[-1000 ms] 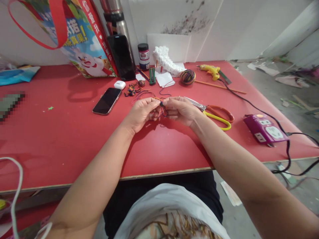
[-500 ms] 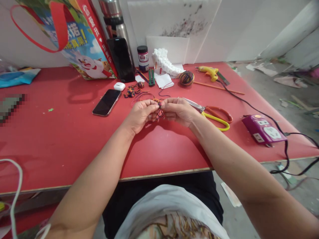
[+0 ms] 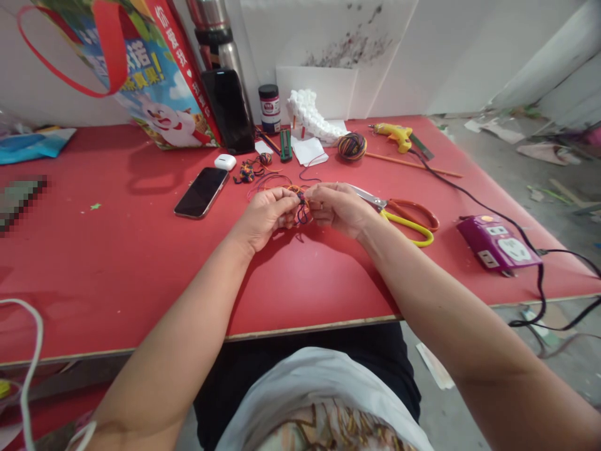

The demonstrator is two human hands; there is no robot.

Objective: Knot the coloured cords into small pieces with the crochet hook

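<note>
Above the middle of the red table, my left hand [image 3: 271, 214] pinches a small knotted piece of dark blue and orange cord [image 3: 303, 212] between thumb and forefinger. Loops of the cord hang below the fingertips. My right hand [image 3: 335, 207] is close on the other side, its thumb and forefinger pinched at the cord's right edge. Exactly which strand it grips is too small to tell. Loose pink and orange strands [image 3: 272, 181] trail behind the left hand. Scissors [image 3: 397, 213] with one orange and one yellow handle lie just beyond the right wrist.
Behind my hands lie a knotted cord bundle [image 3: 246, 171], a ball of multicoloured cord [image 3: 352, 146] and a white earphone case [image 3: 225, 163]. A phone [image 3: 201, 193] is at left. A yellow glue gun [image 3: 397, 134] and a purple power socket [image 3: 498, 243] with black cables are at right.
My right fingertips have drawn slightly right, away from the left ones, so more of the knotted cord and its loops shows between the hands. The left hand has stayed in place.
</note>
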